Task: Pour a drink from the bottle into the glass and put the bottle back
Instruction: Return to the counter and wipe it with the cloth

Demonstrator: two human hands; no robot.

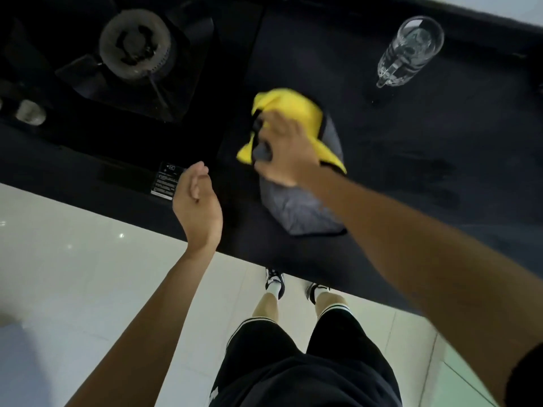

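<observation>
Yellow and grey cloth [299,201], trimmed in black, lies bunched on the dark countertop [411,142] near the middle of our view. Our right hand [286,151] presses down on it, fingers curled and closed on a fold where the yellow side turns over the grey. The grey part spreads toward 6 o'clock from that hand, reaching near the counter's front edge.

Our left hand [197,201] hovers at 9 o'clock from the cloth, just apart from it, holding nothing; fingers loosely curved, palm turned inward, thumb up. It sits over the counter's front edge, beside a small white-printed label [166,182].

Glass [411,48]: clear, with a handle, standing at 1 o'clock from the cloth, well apart from both hands, near the back of the counter. Whether there is liquid in it, we cannot tell. We see no bottle.

Gas burner [135,45] with its black pan support at 10 o'clock, sunk in the dark hob. A small round knob [30,113] at far 9 o'clock.

Below the counter: pale tiled floor [73,259], black shorts [308,362], white socks, dark shoes [274,282].
</observation>
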